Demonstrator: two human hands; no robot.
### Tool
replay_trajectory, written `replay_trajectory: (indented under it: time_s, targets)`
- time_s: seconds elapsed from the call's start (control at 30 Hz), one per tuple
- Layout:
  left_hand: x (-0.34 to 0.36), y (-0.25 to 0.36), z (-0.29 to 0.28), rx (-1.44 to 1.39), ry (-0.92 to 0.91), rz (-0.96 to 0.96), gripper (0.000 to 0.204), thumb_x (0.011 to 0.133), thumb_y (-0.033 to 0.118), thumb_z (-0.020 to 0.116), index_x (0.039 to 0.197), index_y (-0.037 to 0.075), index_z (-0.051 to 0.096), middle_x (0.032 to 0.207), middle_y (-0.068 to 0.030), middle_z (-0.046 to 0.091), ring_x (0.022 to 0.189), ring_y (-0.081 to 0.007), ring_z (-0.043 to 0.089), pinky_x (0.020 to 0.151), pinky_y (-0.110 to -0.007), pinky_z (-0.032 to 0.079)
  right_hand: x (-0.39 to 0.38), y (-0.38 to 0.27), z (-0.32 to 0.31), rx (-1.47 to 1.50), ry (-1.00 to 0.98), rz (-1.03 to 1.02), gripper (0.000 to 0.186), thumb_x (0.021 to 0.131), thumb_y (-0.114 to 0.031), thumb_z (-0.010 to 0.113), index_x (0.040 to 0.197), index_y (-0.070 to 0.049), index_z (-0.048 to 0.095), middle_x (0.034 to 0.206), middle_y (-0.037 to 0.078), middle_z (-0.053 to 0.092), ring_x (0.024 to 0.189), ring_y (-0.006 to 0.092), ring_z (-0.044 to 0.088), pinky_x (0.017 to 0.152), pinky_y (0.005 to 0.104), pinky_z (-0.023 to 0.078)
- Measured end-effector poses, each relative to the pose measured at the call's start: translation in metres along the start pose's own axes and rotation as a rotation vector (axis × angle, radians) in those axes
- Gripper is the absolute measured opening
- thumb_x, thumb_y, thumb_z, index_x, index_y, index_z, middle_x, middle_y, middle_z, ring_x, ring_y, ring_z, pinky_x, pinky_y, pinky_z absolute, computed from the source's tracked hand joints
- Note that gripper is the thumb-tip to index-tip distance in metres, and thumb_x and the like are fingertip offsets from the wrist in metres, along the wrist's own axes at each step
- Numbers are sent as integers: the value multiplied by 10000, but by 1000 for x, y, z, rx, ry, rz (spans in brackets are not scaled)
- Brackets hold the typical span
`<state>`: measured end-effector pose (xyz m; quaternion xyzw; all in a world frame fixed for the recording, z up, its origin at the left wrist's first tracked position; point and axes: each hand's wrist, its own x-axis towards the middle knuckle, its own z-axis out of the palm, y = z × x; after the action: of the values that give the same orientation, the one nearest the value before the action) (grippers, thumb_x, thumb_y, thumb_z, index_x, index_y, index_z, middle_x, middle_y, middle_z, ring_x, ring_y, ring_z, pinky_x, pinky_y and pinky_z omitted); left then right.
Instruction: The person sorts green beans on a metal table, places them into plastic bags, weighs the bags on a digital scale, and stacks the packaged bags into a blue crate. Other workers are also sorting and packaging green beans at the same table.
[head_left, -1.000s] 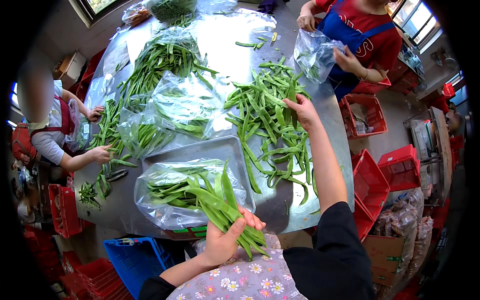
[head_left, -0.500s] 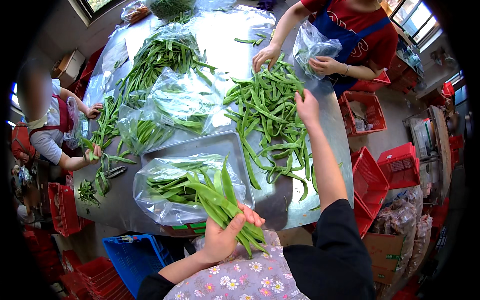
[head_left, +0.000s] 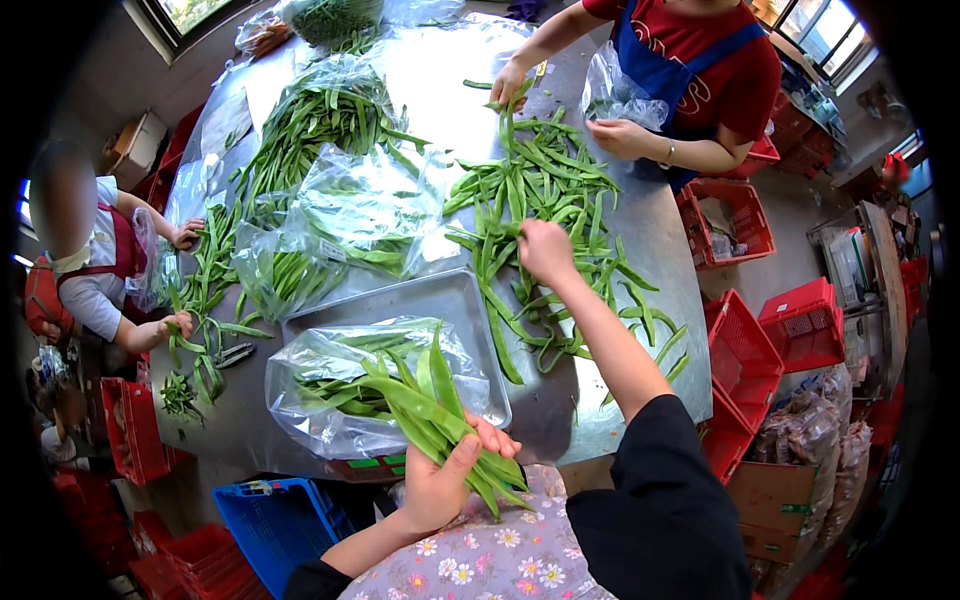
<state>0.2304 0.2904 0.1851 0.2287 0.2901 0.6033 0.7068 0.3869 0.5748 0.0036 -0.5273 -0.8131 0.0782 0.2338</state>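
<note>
My left hand [head_left: 445, 480] is wrapped around a bunch of flat green beans [head_left: 425, 405], held at the table's front edge, their upper ends over an open clear plastic bag [head_left: 310, 420]. That bag holds more beans and lies in a metal tray [head_left: 462, 285]. Over the left part of a loose pile of flat green beans [head_left: 545, 185], my right hand [head_left: 548, 255] is closed, with a green bean showing at its fingertips. How many beans it grips is hidden.
Clear bags of beans [head_left: 370, 205] lie behind the tray. Across the pile, a co-worker's hand [head_left: 510, 85] holds beans; another person's hand [head_left: 178, 325] is at the left with beans and scissors [head_left: 235, 354]. Red crates [head_left: 735, 350] and a blue crate [head_left: 275, 530] flank the table.
My right hand has moved left and nearer across the pile. My left hand keeps its bunch in nearly the same place. The right co-worker's hand has lifted beans away from the pile.
</note>
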Motion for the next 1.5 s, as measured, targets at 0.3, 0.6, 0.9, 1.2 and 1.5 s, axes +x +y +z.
replay_trajectory:
  time_s: [0.3, 0.6, 0.9, 1.2, 1.5]
  targets:
    - [3, 3, 7, 84, -43, -58, 116, 905, 26, 493, 1008, -14, 457, 930, -113, 554, 915, -235, 569, 859, -431, 454, 21, 35, -149, 1035, 432, 489, 233, 907, -293, 522, 870, -64, 500, 624, 67, 546, 488, 182, 538, 453, 288, 430]
    - [14, -2, 11, 227, 177, 15, 427, 863, 4, 559, 1258, -19, 399, 1240, -118, 473, 1167, -196, 463, 961, -336, 389, -94, -151, -192, 972, -578, -130, 255, 890, -223, 503, 1000, 4, 537, 1160, 164, 453, 1092, 294, 449, 958, 414, 355]
    - [7, 6, 8, 103, 181, -173, 250, 812, -18, 582, 1049, -19, 503, 927, -101, 586, 791, -189, 598, 713, -327, 492, -62, -112, -128, 939, -379, 119, 445, 931, -357, 394, 887, 20, 627, 887, 191, 607, 891, 311, 583, 803, 378, 443]
    - [2, 20, 14, 214, 105, -149, 161, 827, 14, 554, 973, -54, 545, 822, -111, 600, 784, -184, 600, 731, -317, 485, 8, -34, -14, 237, -58, 241, 355, 738, -282, 703, 931, -8, 587, 827, 172, 618, 775, 349, 594, 693, 418, 477]
    - [1, 27, 7, 250, 139, -110, 164, 827, -22, 523, 990, -43, 529, 877, -118, 595, 798, -199, 610, 738, -336, 495, 37, -14, -36, -344, -627, -423, 665, 670, -425, 729, 1261, -260, 473, 1286, 12, 500, 1246, 243, 408, 1062, 487, 255]
